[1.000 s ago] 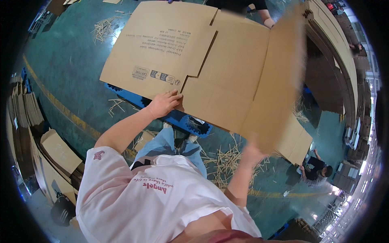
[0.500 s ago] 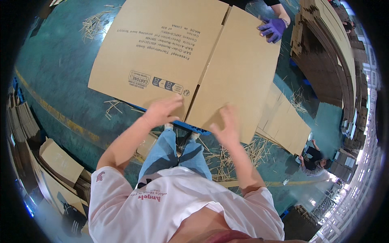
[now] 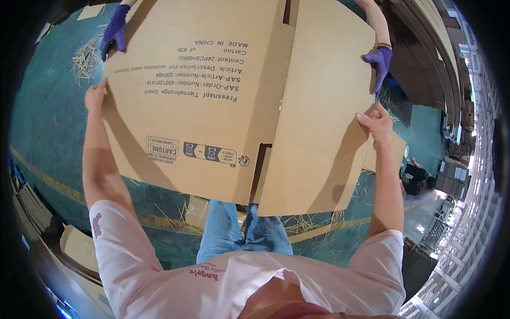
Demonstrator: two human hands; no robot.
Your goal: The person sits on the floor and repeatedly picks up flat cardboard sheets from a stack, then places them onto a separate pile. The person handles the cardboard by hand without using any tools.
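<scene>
A large brown cardboard sheet (image 3: 212, 122), printed and slotted like an unfolded carton, spans the space before me. My left hand (image 3: 96, 95) grips its left edge, fingers bent round the rim. On the opposite edge, my right hand (image 3: 377, 125) pinches the board with the thumb on top. Facing me, a co-worker's purple-gloved hand (image 3: 113, 33) holds the far left edge just beyond my left hand. The co-worker's other purple glove (image 3: 379, 65) is on the right edge, beyond my right hand. The sheet's near edge overhangs my legs.
Cardboard stacks (image 3: 425, 69) stand at the right, with more flat cardboard (image 3: 79, 247) at the lower left. Thin cardboard strips (image 3: 86, 61) litter the green floor (image 3: 58, 111). Another person (image 3: 416, 178) is farther off at the right.
My hands have moved from above the near part of the sheet out to its side edges and taken hold. The sheet has shifted toward me. Both co-worker's gloves now show.
</scene>
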